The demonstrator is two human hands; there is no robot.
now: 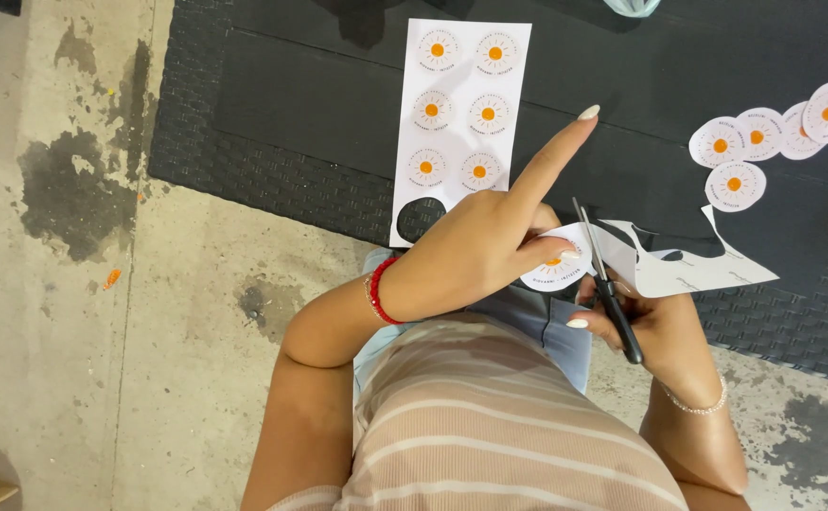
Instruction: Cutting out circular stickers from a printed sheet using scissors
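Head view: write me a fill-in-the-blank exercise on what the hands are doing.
1. The right hand holds black ____ by the handles.
2. The left hand pinches a round paper disc with an ____ sun in its middle.
3. The uncut sheet on the dark table still shows ____ printed circles.
4. The left wrist wears a ____ bracelet.

Missing words: scissors; orange; six; red

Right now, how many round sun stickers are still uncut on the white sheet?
6, in two columns of three on the white sheet on the black table; the left hand may hide more near its lower edge.
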